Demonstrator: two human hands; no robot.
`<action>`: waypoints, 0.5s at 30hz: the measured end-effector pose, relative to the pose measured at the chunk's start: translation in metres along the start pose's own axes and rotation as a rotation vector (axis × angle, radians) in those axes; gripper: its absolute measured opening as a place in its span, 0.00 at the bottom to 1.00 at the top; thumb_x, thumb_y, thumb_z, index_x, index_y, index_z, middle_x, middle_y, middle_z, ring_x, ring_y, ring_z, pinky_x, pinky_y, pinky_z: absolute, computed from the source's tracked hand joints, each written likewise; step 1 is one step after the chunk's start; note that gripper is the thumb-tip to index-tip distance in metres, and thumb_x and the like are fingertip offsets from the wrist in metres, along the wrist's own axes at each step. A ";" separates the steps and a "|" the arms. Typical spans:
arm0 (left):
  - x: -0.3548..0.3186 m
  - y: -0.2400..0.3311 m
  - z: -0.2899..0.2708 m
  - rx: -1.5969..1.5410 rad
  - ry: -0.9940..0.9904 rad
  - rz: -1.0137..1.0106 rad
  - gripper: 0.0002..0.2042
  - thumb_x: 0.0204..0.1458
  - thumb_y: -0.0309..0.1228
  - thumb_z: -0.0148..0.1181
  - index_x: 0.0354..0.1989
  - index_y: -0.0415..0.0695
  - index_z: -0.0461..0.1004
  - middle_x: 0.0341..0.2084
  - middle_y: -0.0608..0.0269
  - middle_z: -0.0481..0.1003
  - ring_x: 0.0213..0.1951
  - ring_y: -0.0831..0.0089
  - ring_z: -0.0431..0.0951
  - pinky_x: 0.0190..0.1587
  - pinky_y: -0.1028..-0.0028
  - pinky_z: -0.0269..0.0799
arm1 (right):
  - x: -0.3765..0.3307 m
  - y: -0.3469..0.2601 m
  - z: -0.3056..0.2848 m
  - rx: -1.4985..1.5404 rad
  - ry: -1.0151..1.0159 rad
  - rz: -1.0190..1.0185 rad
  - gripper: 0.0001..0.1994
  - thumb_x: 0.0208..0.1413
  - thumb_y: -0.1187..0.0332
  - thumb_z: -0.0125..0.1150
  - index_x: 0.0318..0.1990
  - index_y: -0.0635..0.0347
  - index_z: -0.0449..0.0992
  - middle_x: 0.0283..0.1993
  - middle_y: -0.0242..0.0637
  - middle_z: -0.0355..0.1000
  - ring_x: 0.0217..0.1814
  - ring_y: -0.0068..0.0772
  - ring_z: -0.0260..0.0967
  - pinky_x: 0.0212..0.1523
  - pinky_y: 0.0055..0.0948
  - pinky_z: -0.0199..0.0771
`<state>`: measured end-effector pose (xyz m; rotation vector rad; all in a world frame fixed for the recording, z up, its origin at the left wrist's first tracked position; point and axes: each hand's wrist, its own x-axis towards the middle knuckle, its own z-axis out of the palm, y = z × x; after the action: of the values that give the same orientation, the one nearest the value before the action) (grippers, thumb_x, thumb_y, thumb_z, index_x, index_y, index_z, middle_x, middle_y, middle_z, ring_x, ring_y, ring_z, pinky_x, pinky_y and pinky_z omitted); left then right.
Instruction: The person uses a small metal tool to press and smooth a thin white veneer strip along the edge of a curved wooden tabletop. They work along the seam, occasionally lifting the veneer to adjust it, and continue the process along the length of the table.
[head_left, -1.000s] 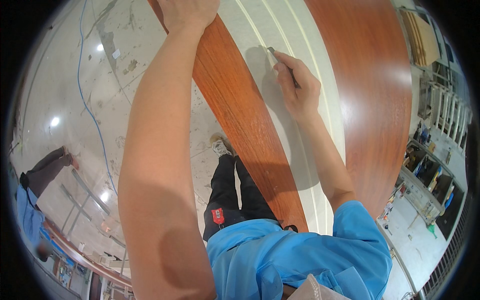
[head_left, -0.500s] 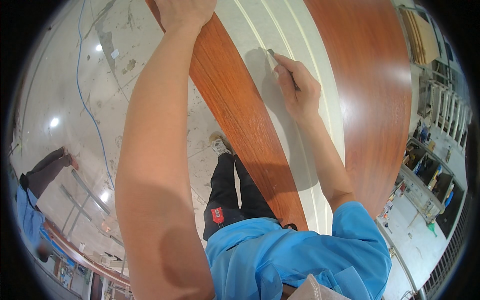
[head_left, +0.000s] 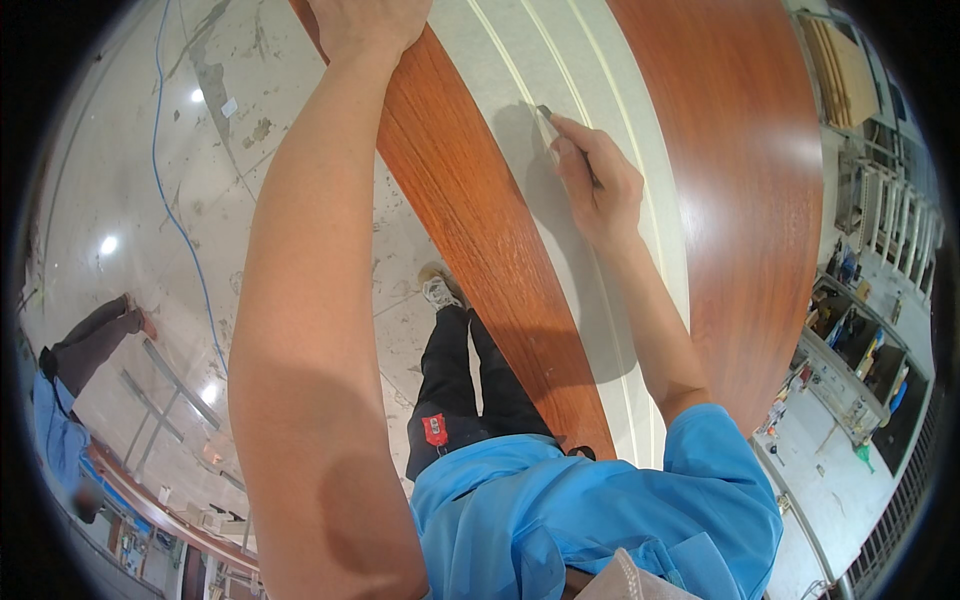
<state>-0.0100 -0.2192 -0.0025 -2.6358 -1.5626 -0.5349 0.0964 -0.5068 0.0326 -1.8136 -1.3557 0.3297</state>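
In my right hand point(head_left: 608, 190) is a slim, dark-tipped hand tool point(head_left: 544, 111), pinched between thumb and fingers. Its tip rests on or just above one of the pale raised-looking lines on a light grey-green panel point(head_left: 470, 70); contact is hard to tell. My left hand point(head_left: 372, 25) lies at the top edge of the view, over a narrow reddish-brown wood-grain strip point(head_left: 490, 200) along the panel's left side. The frame cuts off that hand's fingers. On the panel's right is a wider glossy reddish-brown board point(head_left: 740, 170).
A blue cable point(head_left: 180, 225) snakes over the stained floor point(head_left: 300, 180) at left. Another person point(head_left: 70, 400) stands at far left near metal bars point(head_left: 180, 370). At right are stacked boards point(head_left: 838, 75), a metal rack point(head_left: 890, 210) and a cabinet with tools point(head_left: 860, 340).
My right hand and the tool have shifted very slightly toward me along the panel. My left hand stays almost in place.
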 end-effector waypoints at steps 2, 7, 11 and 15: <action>0.000 0.000 0.001 0.001 0.001 -0.001 0.29 0.70 0.41 0.46 0.74 0.33 0.63 0.76 0.49 0.61 0.78 0.53 0.55 0.79 0.50 0.44 | -0.001 0.000 0.000 -0.002 -0.002 0.010 0.11 0.66 0.80 0.62 0.53 0.64 0.82 0.37 0.40 0.80 0.34 0.30 0.78 0.33 0.28 0.75; 0.001 -0.002 0.003 0.013 -0.002 0.006 0.30 0.70 0.41 0.46 0.74 0.33 0.62 0.76 0.48 0.60 0.78 0.53 0.54 0.79 0.50 0.44 | -0.003 0.000 -0.001 0.011 -0.010 0.024 0.11 0.66 0.81 0.62 0.54 0.64 0.82 0.37 0.39 0.80 0.34 0.30 0.78 0.33 0.28 0.75; 0.002 -0.003 0.003 0.002 -0.011 0.008 0.30 0.70 0.41 0.47 0.74 0.33 0.62 0.76 0.48 0.60 0.78 0.53 0.55 0.79 0.50 0.45 | -0.004 0.000 -0.001 0.021 0.002 0.023 0.11 0.66 0.81 0.62 0.53 0.64 0.82 0.37 0.39 0.80 0.34 0.29 0.78 0.33 0.28 0.75; 0.003 -0.004 0.003 0.002 0.006 0.013 0.29 0.70 0.41 0.47 0.73 0.33 0.63 0.75 0.48 0.61 0.78 0.53 0.56 0.79 0.50 0.46 | -0.005 0.000 -0.001 0.018 -0.001 0.020 0.11 0.66 0.81 0.62 0.53 0.65 0.82 0.36 0.39 0.80 0.33 0.29 0.78 0.32 0.28 0.75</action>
<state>-0.0108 -0.2140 -0.0050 -2.6389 -1.5431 -0.5397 0.0950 -0.5114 0.0320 -1.8140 -1.3319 0.3524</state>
